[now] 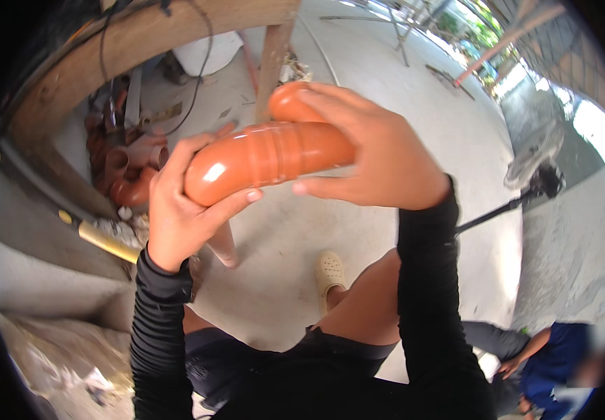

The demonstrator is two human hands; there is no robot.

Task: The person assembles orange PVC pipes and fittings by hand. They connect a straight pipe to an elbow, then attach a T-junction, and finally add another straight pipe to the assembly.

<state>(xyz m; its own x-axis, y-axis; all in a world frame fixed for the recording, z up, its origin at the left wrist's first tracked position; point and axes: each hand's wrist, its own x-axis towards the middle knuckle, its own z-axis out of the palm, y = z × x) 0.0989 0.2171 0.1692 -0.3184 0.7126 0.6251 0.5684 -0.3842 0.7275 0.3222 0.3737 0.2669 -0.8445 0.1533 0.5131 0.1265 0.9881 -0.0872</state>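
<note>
Between my hands is a glossy orange pipe fitting [274,155], bent at both ends and ringed by ridges round its middle. My left hand [183,203] is wrapped round its left bend, with the thumb along the lower side. Round the right end curls my right hand [386,150], its fingers over the top and its thumb underneath. A rounded orange end [290,103] shows beyond the right fingers; how it joins the rest is partly hidden by that hand. The fitting is held up above the floor, over my legs.
Several orange pipe fittings [131,175] lie on the floor at the left, beneath a wooden frame [176,35]. A white container [208,54] stands behind. At right are a black pole [498,213] and a seated person in blue [558,364]. Plastic sheeting [64,357] lies lower left.
</note>
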